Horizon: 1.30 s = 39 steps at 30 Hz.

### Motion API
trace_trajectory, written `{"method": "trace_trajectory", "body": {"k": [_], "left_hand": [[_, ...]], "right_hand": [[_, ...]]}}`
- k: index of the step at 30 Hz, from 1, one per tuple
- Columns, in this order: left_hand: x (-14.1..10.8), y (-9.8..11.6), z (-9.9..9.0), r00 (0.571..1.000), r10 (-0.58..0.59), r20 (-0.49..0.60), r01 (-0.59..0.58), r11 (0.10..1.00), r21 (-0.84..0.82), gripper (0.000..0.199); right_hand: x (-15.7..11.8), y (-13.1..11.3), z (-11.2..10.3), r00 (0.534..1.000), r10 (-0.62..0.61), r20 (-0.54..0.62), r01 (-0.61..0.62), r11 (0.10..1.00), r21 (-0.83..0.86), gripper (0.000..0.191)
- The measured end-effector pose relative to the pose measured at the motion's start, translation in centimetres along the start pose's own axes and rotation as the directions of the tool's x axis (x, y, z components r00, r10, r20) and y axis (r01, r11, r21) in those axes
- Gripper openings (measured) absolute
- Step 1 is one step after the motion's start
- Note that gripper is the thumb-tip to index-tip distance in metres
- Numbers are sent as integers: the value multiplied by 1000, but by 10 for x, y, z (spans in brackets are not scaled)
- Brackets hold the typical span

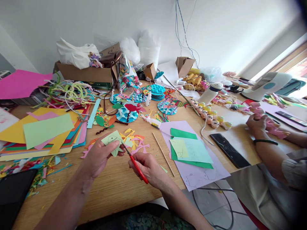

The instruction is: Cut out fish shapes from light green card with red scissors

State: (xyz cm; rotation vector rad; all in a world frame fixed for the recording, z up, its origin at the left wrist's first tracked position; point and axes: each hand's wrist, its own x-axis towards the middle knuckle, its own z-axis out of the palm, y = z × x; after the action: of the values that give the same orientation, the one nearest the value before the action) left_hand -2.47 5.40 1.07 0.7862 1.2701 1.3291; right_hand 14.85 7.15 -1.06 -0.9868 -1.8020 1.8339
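My left hand (102,156) pinches a small light green paper (115,139) with a fish outline drawn on it. In my right hand (146,167) are red-handled scissors (136,166), their blades pointing up and left at the paper's right edge. Whether the blades are parted is too small to tell. Just beyond the hands lie yellow, orange and pink paper scraps (137,143). A wooden stick (163,154) rests right of the scissors. Further right, a purple sheet (199,174) with drawn fish outlines lies under green and pale sheets (192,150).
Stacked coloured paper (50,127) and a dark tablet (16,195) lie left. Decorated blue discs (127,115), a glue bottle (153,121) and boxes (83,73) stand behind. At right are a phone (229,150), a white bottle (211,93) and another person's hands (257,124) holding pink pieces.
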Motion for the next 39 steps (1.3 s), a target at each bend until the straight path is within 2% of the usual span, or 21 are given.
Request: {"method": "trace_trajectory", "body": {"k": [8, 23, 39], "left_hand": [[0, 1, -5, 998, -59, 33, 58, 998, 21, 14], [3, -2, -6, 994, -78, 78, 74, 996, 54, 19], [-1, 3, -1, 994, -101, 50, 97, 992, 81, 16]], "right_hand": [[-1, 8, -1, 1000, -13, -4, 13, 998, -59, 35], [0, 11, 0, 996, -67, -52, 59, 989, -139, 34], [-1, 13, -2, 996, -68, -49, 59, 983, -175, 33]]}}
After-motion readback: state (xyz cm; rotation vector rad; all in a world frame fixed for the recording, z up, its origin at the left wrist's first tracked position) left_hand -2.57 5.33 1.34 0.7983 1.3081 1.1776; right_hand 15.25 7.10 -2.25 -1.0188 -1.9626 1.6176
